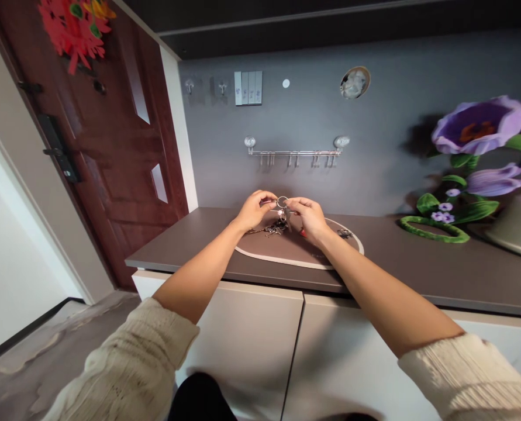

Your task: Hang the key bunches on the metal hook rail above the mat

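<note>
A metal key ring (pixel 282 202) is held up between both hands, just above the counter. My left hand (pixel 258 209) pinches the ring's left side between thumb and fingers. From the right, my right hand (pixel 308 215) is closed at the ring, and a key (pixel 288 220) hangs by its fingertips. A bunch of keys (pixel 276 228) dangles or lies below, over a brown oval mat (pixel 286 261) with a pale border. Something small and red (pixel 303 233) shows beside my right hand. Farther right on the mat lies another small dark metal item (pixel 344 233), too small to name.
A clear rail with hooks (pixel 295 154) is fixed to the grey wall behind. Purple plush flowers (pixel 479 131) and a pale lampshade-like object (pixel 517 225) stand on the counter (pixel 409 263) at right. White cabinet doors (pixel 242 339) are below; a dark red door (pixel 106 146) is at left.
</note>
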Demonstrator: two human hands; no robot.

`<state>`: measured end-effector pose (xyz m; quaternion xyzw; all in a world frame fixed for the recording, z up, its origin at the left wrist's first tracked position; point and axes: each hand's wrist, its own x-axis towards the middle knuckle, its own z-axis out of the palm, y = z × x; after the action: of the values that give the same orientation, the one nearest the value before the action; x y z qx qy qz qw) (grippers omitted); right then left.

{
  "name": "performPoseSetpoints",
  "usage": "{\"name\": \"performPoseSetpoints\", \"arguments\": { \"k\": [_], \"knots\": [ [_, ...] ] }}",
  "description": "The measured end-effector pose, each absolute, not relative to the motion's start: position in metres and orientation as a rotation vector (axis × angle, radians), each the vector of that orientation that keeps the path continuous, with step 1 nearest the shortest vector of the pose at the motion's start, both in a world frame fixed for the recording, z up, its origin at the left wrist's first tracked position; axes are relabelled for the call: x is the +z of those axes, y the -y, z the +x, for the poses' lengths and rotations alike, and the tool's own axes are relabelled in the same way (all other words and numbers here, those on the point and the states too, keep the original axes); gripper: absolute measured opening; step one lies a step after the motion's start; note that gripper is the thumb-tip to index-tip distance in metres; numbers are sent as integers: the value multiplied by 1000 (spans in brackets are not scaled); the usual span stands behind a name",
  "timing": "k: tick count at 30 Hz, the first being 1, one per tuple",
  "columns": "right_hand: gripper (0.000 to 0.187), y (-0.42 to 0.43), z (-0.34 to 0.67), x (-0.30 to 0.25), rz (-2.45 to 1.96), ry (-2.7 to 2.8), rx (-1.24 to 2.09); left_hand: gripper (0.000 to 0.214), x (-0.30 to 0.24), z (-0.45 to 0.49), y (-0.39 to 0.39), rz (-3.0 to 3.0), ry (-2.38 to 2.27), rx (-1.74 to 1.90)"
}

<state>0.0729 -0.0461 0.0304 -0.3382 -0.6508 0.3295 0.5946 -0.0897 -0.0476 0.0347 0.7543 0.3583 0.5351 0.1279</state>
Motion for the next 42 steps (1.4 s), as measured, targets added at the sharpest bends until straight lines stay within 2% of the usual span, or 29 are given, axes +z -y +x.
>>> {"name": "performPoseSetpoints", "arguments": {
  "k": [10, 20, 26, 37, 42],
  "knots": [
    [25, 44, 73, 33, -732, 1540, 700, 17, 33, -86, 51, 2245, -1158, 1552],
    [25, 40, 73, 30, -686, 1627, 661, 30, 37, -83, 57, 1995, -962, 1541],
    [24, 38, 71, 28, -665, 1659, 636, 27, 36, -82, 57, 1962, -941, 1451],
    [29, 44, 68, 25, -671, 1550, 862, 24, 29, -84, 47, 1762, -825, 1582],
    [33, 42, 70, 25, -714, 1592, 805, 24, 27, -82, 45, 1782, -833, 1599]
  ]
}}
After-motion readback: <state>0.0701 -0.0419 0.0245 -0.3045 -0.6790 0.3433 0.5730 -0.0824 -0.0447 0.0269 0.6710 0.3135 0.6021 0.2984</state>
